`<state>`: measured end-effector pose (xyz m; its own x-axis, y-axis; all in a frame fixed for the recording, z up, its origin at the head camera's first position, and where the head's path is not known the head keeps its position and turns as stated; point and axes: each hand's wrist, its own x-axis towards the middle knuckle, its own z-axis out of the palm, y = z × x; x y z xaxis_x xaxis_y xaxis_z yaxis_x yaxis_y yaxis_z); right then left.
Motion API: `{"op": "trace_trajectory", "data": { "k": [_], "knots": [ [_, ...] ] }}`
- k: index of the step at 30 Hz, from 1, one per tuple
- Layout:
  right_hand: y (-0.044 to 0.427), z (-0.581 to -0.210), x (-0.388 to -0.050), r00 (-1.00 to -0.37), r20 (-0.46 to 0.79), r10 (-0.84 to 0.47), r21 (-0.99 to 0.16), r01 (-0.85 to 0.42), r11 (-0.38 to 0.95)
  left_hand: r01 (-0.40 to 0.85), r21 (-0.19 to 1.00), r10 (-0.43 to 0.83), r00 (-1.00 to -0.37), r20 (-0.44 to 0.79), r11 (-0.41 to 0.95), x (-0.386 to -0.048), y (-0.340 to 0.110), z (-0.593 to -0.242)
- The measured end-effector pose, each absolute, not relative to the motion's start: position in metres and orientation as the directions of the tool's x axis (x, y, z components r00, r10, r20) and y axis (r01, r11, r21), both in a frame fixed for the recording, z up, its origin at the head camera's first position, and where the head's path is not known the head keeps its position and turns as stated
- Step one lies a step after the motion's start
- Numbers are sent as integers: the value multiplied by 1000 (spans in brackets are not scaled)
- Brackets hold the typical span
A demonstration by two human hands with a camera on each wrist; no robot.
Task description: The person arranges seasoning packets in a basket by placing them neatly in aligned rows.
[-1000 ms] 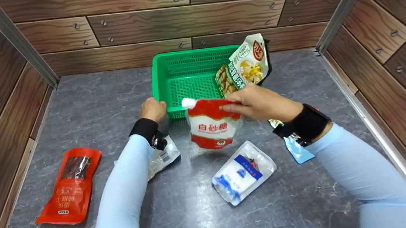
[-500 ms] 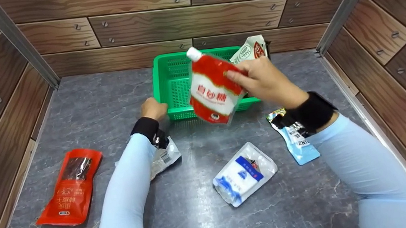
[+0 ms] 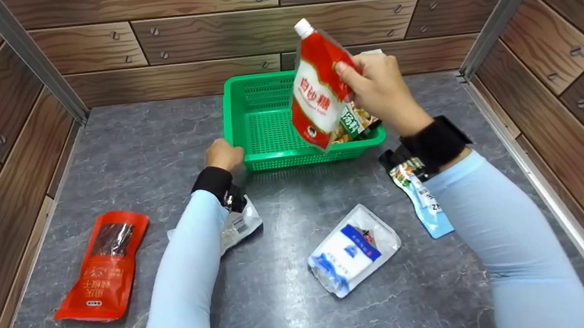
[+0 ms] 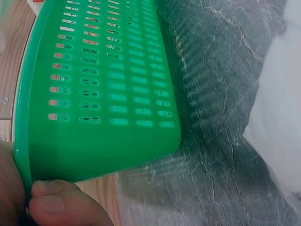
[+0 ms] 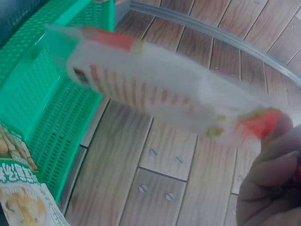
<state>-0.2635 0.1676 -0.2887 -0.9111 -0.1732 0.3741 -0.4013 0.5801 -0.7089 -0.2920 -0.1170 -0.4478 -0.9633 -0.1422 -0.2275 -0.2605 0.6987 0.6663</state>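
Observation:
In the head view my right hand (image 3: 377,82) pinches a red and white sugar pouch (image 3: 314,90) by its side, white cap up, above the right half of a green plastic basket (image 3: 270,160). The right wrist view shows the pouch (image 5: 155,89) from its other side, tilted, with the basket (image 5: 61,127) beyond. My left hand (image 3: 224,155) grips the basket's near left corner; in the left wrist view its fingers (image 4: 66,205) curl round the rim. A green and white soup-mix packet (image 3: 354,121) leans in the basket's right end, partly hidden behind the pouch and my right hand.
A red packet (image 3: 103,267) lies at the left of the grey tabletop. A white and blue pouch (image 3: 355,251) lies front centre. A silver packet (image 3: 242,224) is partly under my left forearm, a light-blue Heinz-like packet (image 3: 425,202) under the right. Wood-patterned walls (image 3: 207,36) enclose the surface.
My right hand has lifted the sugar pouch up and away from me, from in front of the basket to above it, tilting it. The left hand stays on the basket corner.

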Motion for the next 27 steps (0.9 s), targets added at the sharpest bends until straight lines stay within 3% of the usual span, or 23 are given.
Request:
{"op": "trace_trajectory", "data": {
  "k": [13, 27],
  "knots": [
    [157, -315, -307, -930, 366, 22, -713, -265, 649, -282, 662, -177, -959, -223, 695, -294, -115, -450],
    [157, -370, -335, -935, 352, 38, -657, -217, 722, -282, 674, -169, -958, -230, 683, -294, -115, -451]
  ]
}}
